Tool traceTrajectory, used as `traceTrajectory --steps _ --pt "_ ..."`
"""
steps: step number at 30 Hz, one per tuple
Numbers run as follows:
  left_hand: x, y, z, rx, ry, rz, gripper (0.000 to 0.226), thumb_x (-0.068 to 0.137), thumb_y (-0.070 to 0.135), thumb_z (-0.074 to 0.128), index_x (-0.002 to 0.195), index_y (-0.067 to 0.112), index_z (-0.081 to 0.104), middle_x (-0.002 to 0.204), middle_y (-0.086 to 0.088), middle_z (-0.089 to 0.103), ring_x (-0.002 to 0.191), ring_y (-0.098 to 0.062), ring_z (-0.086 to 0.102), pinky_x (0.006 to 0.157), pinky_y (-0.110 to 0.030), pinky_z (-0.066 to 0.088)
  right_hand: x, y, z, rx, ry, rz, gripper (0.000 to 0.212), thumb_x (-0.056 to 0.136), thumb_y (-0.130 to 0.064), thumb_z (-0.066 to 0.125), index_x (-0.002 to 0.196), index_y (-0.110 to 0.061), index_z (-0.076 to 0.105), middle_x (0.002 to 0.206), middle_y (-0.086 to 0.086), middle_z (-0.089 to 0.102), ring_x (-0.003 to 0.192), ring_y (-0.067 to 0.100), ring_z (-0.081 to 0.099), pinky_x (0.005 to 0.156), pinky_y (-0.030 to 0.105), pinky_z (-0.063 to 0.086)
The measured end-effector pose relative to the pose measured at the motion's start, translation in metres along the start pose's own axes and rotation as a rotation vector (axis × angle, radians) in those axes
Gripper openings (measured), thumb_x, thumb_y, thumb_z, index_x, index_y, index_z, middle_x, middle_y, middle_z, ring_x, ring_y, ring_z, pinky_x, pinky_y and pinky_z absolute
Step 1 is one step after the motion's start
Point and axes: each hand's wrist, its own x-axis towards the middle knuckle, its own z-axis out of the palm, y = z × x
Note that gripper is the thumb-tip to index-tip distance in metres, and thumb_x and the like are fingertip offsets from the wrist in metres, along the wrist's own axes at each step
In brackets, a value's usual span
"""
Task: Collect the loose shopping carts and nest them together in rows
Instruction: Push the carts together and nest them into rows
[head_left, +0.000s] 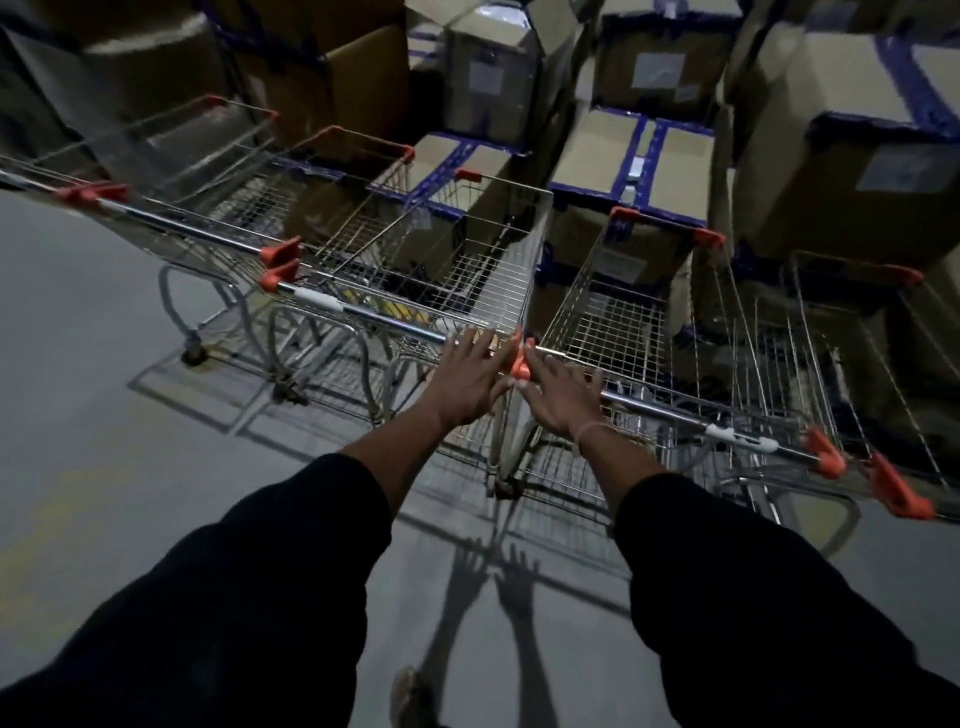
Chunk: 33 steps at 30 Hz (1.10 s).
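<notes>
Far left: a chrome wire shopping cart with orange corner caps (171, 171) stands on the grey floor (78, 364), handle toward the person, nose against a wall of brown cardboard boxes banded in blue tape (628, 156). Looks parked, not loose.

Left of centre: a second wire cart with a silver handle bar and white clip (415, 260), set side by side with the first. Whether another basket is nested inside it, cannot tell; the mesh overlaps confusingly.

Centre: left hand (470, 376), fingers straight and spread, lies flat on the right end of that handle bar, pressing rather than gripping. Right hand (558, 397), likewise spread and flat, rests on the left end of the next cart's handle, thin band at the wrist. The two hands sit just beside each other at the orange end caps (518, 364), likely to shove both carts forward and square the handles into one line.

Right: third wire cart (623, 322), with a fourth cart (857, 338) beyond it, blurred.
</notes>
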Motion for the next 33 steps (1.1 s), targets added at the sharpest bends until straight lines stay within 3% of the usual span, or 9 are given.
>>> traceTrajectory --steps 3,5,9,14,18,22,24,27,33 --pt "0.020 -0.008 0.007 0.039 -0.032 0.066 0.068 0.107 0.057 0.026 0.166 0.027 0.011 0.153 -0.012 0.042 0.140 -0.039 0.037 0.119 -0.065 0.020 0.011 -0.007 0.008 0.027 0.075 0.065 0.058 0.109 -0.058 0.027 0.163 -0.051 0.006 0.162 0.008 0.039 0.149 0.037 0.030 0.121 0.064 0.008" --pt "0.028 -0.012 0.014 0.049 -0.027 0.067 0.066 0.108 0.054 0.028 0.166 0.025 0.012 0.147 -0.014 0.047 0.131 -0.041 0.042 0.116 -0.065 0.024 0.013 -0.006 0.014 0.022 0.159 0.059 0.056 0.109 -0.056 0.028 0.162 -0.052 0.012 0.155 0.006 0.047 0.143 0.034 0.036 0.117 0.059 0.014" --pt "0.034 -0.015 0.022 0.011 -0.015 0.037 0.062 0.110 0.050 0.031 0.166 0.028 0.013 0.142 -0.014 0.050 0.128 -0.042 0.044 0.119 -0.070 0.011 0.016 -0.004 0.019 0.039 0.214 0.069 0.054 0.108 -0.058 0.031 0.160 -0.054 0.020 0.142 0.003 0.055 0.131 0.032 0.043 0.112 0.056 0.020" --pt "0.033 -0.015 0.024 -0.032 0.037 0.047 0.061 0.110 0.049 0.034 0.165 0.028 0.018 0.130 -0.012 0.054 0.122 -0.037 0.046 0.119 -0.072 0.008 0.017 -0.007 0.016 0.043 0.217 0.071 0.053 0.108 -0.055 0.034 0.160 -0.054 0.022 0.136 0.004 0.058 0.126 0.031 0.044 0.109 0.053 0.024" --pt "0.033 -0.012 0.019 -0.032 0.015 0.039 0.062 0.109 0.050 0.033 0.165 0.030 0.017 0.134 -0.011 0.054 0.125 -0.036 0.046 0.119 -0.070 0.010 0.016 -0.006 0.017 0.071 0.225 0.079 0.054 0.108 -0.055 0.035 0.160 -0.054 0.019 0.140 0.005 0.056 0.129 0.030 0.043 0.111 0.054 0.023" --pt "0.032 -0.016 0.013 -0.010 -0.010 0.086 0.068 0.105 0.056 0.014 0.166 0.028 0.010 0.141 -0.012 0.052 0.128 -0.036 0.045 0.119 -0.068 0.012 0.012 -0.008 0.016 0.068 0.220 0.072 0.055 0.108 -0.059 0.032 0.160 -0.053 0.018 0.143 0.005 0.051 0.133 0.029 0.040 0.113 0.056 0.021" --pt "0.030 -0.023 0.009 -0.051 0.008 0.146 0.070 0.103 0.055 0.012 0.165 0.023 0.016 0.140 -0.015 0.053 0.127 -0.037 0.047 0.119 -0.064 0.017 0.012 -0.010 0.016 0.076 0.232 0.086 0.056 0.106 -0.064 0.031 0.160 -0.051 0.023 0.143 0.007 0.047 0.135 0.030 0.038 0.114 0.056 0.020" --pt "0.024 -0.041 0.008 -0.115 0.095 0.234 0.067 0.106 0.048 0.023 0.157 0.008 0.039 0.132 -0.022 0.059 0.118 -0.041 0.054 0.111 -0.056 0.032 0.016 -0.024 0.017 0.068 0.271 0.058 0.058 0.104 -0.064 0.035 0.160 -0.045 0.030 0.154 0.009 0.039 0.143 0.034 0.032 0.117 0.057 0.019" --pt "0.006 -0.113 -0.008 -0.047 0.066 0.123 0.073 0.103 0.057 0.025 0.154 0.009 0.044 0.147 -0.020 0.050 0.138 -0.044 0.041 0.119 -0.059 0.029 0.049 -0.092 0.021 -0.055 0.234 -0.103 0.062 0.107 -0.059 0.032 0.164 -0.034 0.029 0.170 0.007 0.027 0.160 0.032 0.010 0.125 0.061 -0.010"
